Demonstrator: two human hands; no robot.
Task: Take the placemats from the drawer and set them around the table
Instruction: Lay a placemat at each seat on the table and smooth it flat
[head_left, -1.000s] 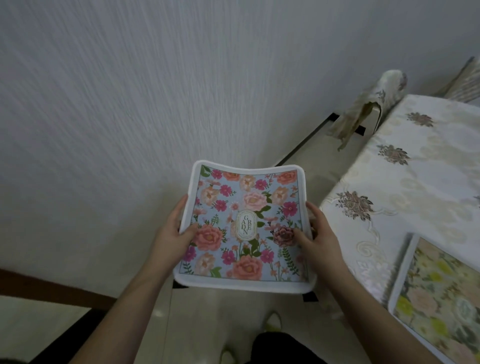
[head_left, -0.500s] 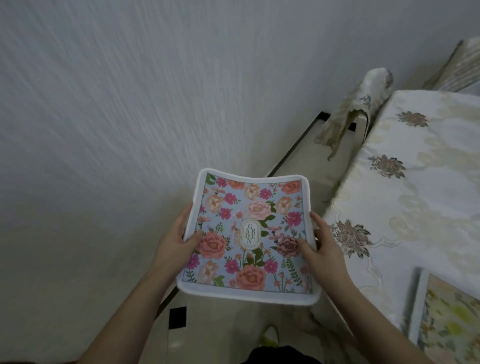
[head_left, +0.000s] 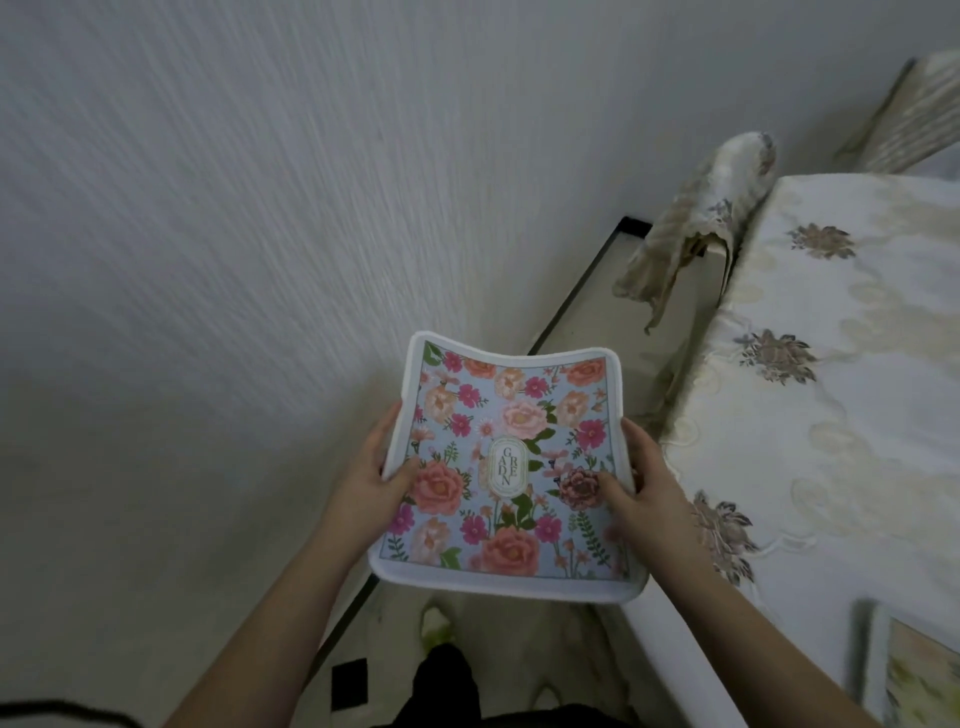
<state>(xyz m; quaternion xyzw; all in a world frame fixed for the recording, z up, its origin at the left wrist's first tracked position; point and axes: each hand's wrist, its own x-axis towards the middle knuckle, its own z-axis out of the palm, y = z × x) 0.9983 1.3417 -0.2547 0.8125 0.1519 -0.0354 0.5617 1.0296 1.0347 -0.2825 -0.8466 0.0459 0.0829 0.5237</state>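
Observation:
A blue floral placemat (head_left: 511, 462) with a white border is held flat in front of me, above the floor beside the table. My left hand (head_left: 371, 480) grips its left edge, thumb on top. My right hand (head_left: 641, 486) grips its right edge, thumb on the printed flowers. The mat sags a little in the middle. The table (head_left: 841, 374), covered in a cream embroidered cloth, lies to the right. A second placemat (head_left: 914, 675) with yellow-green flowers lies on it at the bottom right, cut off by the frame.
A white textured wall (head_left: 260, 208) fills the left and top. A chair (head_left: 696, 228) with a cream fabric cover stands against the table's far left side. Another covered chair back (head_left: 914, 119) shows at the top right. My feet are on the pale tiled floor (head_left: 488, 639) below the mat.
I have moved forward along the table with the mat in both hands. The chair has come closer and the second placemat has slid toward the bottom right corner.

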